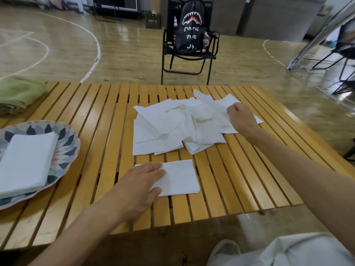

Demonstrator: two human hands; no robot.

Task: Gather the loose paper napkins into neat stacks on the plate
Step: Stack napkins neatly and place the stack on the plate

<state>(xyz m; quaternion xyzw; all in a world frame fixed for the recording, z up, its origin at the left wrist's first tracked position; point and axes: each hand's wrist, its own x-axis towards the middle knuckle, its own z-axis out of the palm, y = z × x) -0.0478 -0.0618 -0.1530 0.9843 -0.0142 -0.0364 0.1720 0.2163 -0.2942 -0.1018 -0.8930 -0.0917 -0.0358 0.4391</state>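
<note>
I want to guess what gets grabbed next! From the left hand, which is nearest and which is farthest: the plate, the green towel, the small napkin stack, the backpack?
1. Small napkin stack: right under the left hand, which rests on it.
2. Plate: off to the left, holding a napkin stack.
3. Green towel: far left corner of the table.
4. Backpack: on the chair beyond the table.

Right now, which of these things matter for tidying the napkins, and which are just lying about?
In use: loose napkin pile; small stack under left hand; right hand; patterned plate with stack.
Idle: green towel; shark backpack on folding chair.
</note>
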